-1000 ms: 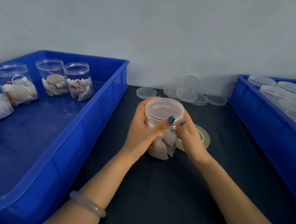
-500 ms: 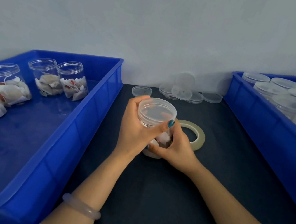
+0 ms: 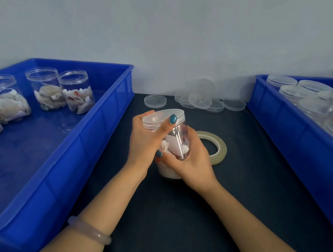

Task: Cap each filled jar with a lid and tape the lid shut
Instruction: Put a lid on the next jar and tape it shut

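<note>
Seating a clear lid [image 3: 160, 117] on a jar [image 3: 177, 142] of tea bags: over the middle of the dark mat [image 3: 169, 213], the left hand [image 3: 145, 137] curls round the lid with the thumb laid across its rim, while the right hand [image 3: 190, 162] wraps the jar's lower body. The jar is tilted, top toward 11 o'clock. No tape shows on it, so capping appears to be in hand and sealing is left to do. Just beyond the right hand, at 1 o'clock, the tape roll [image 3: 219, 149] lies flat and untouched. At 12 o'clock, by the wall, lie loose lids [image 3: 200, 101]. At 9 to 10 o'clock a blue bin [image 3: 105, 120] holds filled jars [image 3: 75, 91] without lids, judged yet to be done. At 2 o'clock a second blue bin [image 3: 291, 128] holds lidded jars [image 3: 311, 85]; whether they are taped cannot be told.
</note>
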A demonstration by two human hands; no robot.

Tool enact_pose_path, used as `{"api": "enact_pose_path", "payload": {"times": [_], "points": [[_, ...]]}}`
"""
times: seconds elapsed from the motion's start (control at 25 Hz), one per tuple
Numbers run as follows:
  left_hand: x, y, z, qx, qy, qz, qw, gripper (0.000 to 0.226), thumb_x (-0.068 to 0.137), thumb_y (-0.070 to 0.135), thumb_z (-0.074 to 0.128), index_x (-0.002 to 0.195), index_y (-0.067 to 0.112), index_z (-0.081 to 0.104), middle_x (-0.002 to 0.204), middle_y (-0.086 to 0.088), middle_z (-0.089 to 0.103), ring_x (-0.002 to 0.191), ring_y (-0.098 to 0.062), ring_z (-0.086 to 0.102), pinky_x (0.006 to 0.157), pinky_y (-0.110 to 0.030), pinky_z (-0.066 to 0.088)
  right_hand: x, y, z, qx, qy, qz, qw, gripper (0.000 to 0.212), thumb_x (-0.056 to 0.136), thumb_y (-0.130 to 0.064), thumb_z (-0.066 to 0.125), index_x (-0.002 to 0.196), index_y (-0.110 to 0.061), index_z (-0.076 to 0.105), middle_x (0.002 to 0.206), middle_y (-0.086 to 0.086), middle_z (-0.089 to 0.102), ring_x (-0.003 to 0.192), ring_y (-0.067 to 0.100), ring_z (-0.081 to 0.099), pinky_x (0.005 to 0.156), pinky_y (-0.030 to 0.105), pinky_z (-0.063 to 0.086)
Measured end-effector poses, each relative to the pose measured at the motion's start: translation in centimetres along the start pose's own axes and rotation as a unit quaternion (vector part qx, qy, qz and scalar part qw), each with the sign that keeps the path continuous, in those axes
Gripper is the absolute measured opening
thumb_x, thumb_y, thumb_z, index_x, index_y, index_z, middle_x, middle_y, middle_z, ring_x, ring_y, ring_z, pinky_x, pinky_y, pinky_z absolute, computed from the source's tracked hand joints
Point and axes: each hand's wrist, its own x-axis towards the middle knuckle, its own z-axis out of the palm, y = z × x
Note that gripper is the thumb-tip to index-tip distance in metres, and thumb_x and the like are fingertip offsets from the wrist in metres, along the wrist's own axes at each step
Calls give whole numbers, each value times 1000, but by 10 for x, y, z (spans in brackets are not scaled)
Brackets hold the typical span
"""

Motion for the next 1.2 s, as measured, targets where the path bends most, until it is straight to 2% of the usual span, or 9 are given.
{"api": "enact_pose_path", "payload": {"times": [0.24, 0.32, 0.4, 0.48, 0.64, 0.76, 0.88, 1.04, 1.2], "points": [[-7, 2, 9, -20, 64, -22, 998, 77, 39, 76, 70, 97, 34, 41, 104, 9, 56, 79, 17, 62, 58, -5, 47, -3, -11, 14, -263, 112, -13, 958, 96, 60, -79, 55, 140, -31, 34, 121, -10, 49, 89, 2, 54, 64, 22, 41], [-4, 2, 7, -31, 51, -25, 998, 79, 44, 76, 74, 103, 32, 46, 104, 6, 59, 81, 14, 64, 59, -6, 48, -1, -10, 9, -252, 100, -16, 963, 95, 59, -79, 57, 139, -32, 34, 120, -13, 48, 90, 0, 52, 67, 22, 41], [0, 0, 0, -12, 16, -18, 1000, 86, 59, 74, 76, 116, 14, 55, 109, -7, 65, 95, -7, 69, 68, -12, 50, 3, -7, 0, -208, 76, -8, 975, 94, 59, -77, 59, 139, -33, 36, 120, -16, 48, 93, -6, 47, 71, 18, 39], [3, 0, -7, 6, 4, -2, 1000, 79, 64, 66, 71, 120, 13, 54, 116, -6, 65, 109, -18, 65, 74, -11, 49, 5, -6, -4, -178, 52, -8, 983, 96, 58, -76, 60, 140, -32, 37, 120, -17, 47, 96, -9, 44, 74, 11, 37], [7, 5, -18, 0, -92, 67, 993, 78, 71, 53, 73, 140, 35, 41, 140, 15, 54, 128, -2, 53, 97, -18, 49, 2, -7, -2, -130, 32, -8, 991, 92, 58, -72, 64, 138, -32, 39, 120, -17, 49, 104, -6, 48, 85, 20, 45], [8, 9, -25, 23, -130, 76, 988, 63, 78, 49, 76, 136, 33, 58, 134, 16, 61, 124, 0, 56, 94, -14, 48, 1, -7, -1, -136, 43, -10, 990, 93, 58, -71, 65, 139, -33, 38, 121, -16, 48, 104, -4, 49, 85, 24, 47], [1, 8, -18, -2, -87, 68, 994, 46, 78, 43, 77, 121, 30, 69, 126, 11, 67, 117, -2, 61, 88, -16, 50, -1, -8, 2, -198, 75, -28, 977, 94, 60, -68, 71, 140, -34, 35, 122, -13, 45, 94, 1, 53, 73, 22, 44], [-14, 5, 5, -46, 19, 49, 998, 48, 73, 48, 74, 116, 28, 72, 124, 7, 68, 112, 0, 64, 80, -10, 50, -2, -9, 6, -329, 165, -73, 927, 94, 62, -62, 78, 139, -21, 44, 117, 2, 53, 86, 21, 63, 62, 27, 43], [-17, 6, 11, -70, 13, 31, 997, 43, 73, 53, 73, 114, 39, 70, 122, 11, 69, 112, 2, 63, 78, -6, 49, 1, -11, 2, -392, 194, -123, 891, 91, 64, -62, 77, 137, -16, 47, 112, 5, 54, 87, 21, 62, 60, 26, 40]]}}
